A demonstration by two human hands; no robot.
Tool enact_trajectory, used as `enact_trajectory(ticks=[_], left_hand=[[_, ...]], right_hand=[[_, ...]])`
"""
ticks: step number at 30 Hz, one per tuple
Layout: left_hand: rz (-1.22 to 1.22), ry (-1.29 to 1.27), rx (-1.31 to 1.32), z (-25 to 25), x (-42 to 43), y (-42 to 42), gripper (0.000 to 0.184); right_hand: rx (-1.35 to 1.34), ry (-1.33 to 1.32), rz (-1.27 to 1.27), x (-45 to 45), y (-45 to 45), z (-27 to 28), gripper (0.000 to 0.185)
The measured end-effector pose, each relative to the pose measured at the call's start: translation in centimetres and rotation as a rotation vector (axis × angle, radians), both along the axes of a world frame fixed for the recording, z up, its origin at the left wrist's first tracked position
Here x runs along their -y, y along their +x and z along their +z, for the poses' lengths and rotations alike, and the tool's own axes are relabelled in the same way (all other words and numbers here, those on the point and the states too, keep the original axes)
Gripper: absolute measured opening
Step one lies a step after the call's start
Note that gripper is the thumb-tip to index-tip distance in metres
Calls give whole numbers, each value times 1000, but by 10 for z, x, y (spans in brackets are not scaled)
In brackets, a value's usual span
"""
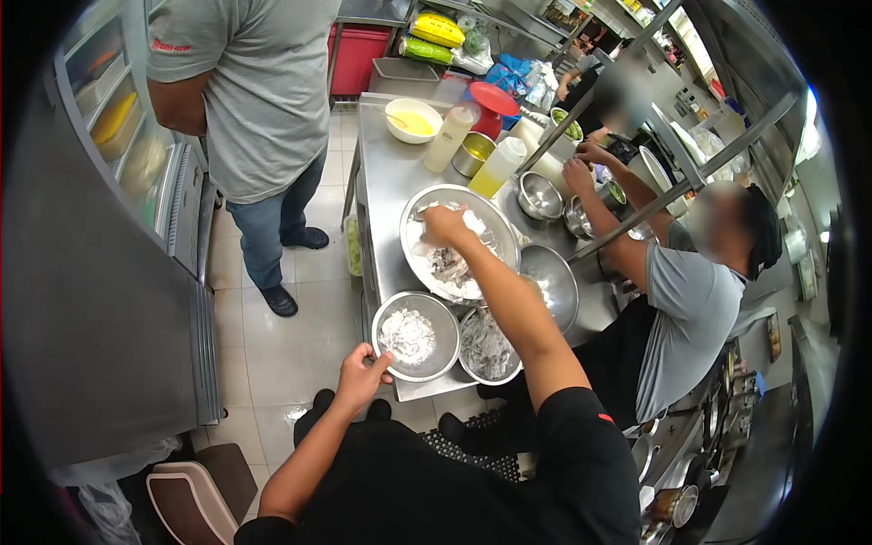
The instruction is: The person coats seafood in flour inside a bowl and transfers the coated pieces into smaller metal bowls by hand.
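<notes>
My left hand (365,371) grips the rim of a small metal bowl (443,320) at the table's near left corner, with white floury pieces (408,337) inside. Over the large metal bowl (411,202) is my right hand (441,225), its fingers down in white flour and greyish pieces (454,269). Those fingertips are hidden, so what they hold cannot be made out. Just below the large bowl sits another metal bowl holding grey, flour-dusted pieces (488,345). An empty-looking metal bowl (556,289) stands to its right.
Behind the bowls on the steel table (380,145) are a white bowl of yellow liquid (414,121), squeeze bottles (498,168) and a metal pot (473,154). A co-worker (695,318) works at the right. Another person (259,100) stands at the left, beside a glass-doored fridge (118,118).
</notes>
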State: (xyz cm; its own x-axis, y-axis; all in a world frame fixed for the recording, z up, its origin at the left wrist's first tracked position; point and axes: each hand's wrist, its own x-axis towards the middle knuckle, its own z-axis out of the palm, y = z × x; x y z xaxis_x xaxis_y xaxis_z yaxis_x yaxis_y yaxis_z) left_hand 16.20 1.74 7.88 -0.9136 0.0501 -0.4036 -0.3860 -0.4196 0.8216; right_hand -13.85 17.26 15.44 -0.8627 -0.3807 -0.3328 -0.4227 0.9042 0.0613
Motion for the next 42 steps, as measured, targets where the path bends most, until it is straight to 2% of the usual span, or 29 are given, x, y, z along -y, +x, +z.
enact_trajectory(ticks=[1,2,3,5,6,8,9,12,13,15,16,17,20,22,25,27,29,30,31,33,34,37,38,39,42], left_hand=[[5,4,-4,0,0,0,19],[7,8,-8,0,-1,0,19],[7,14,-13,0,-2,1,19],[-13,-15,-15,1,1,-1,18],[-30,-51,-12,2,2,-2,18],[-38,-46,-15,4,2,-4,18],[-35,-43,-10,4,3,-4,18],[-53,-27,-13,0,4,-4,16],[-59,-28,-3,-1,3,-3,16],[-29,-5,-20,-3,1,-2,16],[-41,8,-16,-7,1,-2,16],[-51,8,-11,-6,0,0,16],[-31,-9,-31,0,-1,-1,15],[-40,-4,-17,-1,1,-2,15],[-32,-5,-29,2,1,-3,16],[-39,-1,-35,2,2,-4,16],[-39,4,-40,0,3,-5,16],[-42,1,-42,0,3,-5,16],[-46,-2,-44,-1,4,-5,15],[-48,-7,-47,-1,4,-5,15],[-50,-12,-45,-1,5,-6,15],[-47,21,-38,-1,5,-6,16],[-44,20,-37,-3,6,-6,16],[-47,26,-42,-5,5,-6,16],[-50,11,-41,1,6,-6,16]], right_hand=[[-49,-44,-6,-14,-8,-5,58],[-74,-94,-49,-22,-2,16,49],[84,-117,-104,-33,-5,35,56],[238,-126,2,-48,5,77,66],[233,-125,-5,-52,5,78,66],[217,-125,-52,-61,7,73,90],[218,-127,-59,-63,9,63,90],[15,42,-20,-51,24,10,117],[25,41,-25,-53,22,1,117],[84,-14,-40,-51,18,4,105],[27,-66,-40,-59,12,-4,95],[-31,-68,-47,-58,17,9,75],[-44,-184,-131,-69,14,38,72],[21,-408,-202,-72,21,68,78],[-154,-448,-146,-76,35,70,83],[-143,-502,-115,-84,42,67,84],[34,-540,-142,-88,45,67,97],[-33,-523,-106,-89,50,65,80],[-36,-522,-105,-90,53,64,80],[-31,-621,-277,-89,63,70,56],[-105,-663,-260,-88,67,72,41],[5,-721,-311,-94,63,77,42],[76,-602,-262,-91,69,90,42],[78,-603,-260,-89,67,89,42],[105,-299,-107,-82,52,75,50]])
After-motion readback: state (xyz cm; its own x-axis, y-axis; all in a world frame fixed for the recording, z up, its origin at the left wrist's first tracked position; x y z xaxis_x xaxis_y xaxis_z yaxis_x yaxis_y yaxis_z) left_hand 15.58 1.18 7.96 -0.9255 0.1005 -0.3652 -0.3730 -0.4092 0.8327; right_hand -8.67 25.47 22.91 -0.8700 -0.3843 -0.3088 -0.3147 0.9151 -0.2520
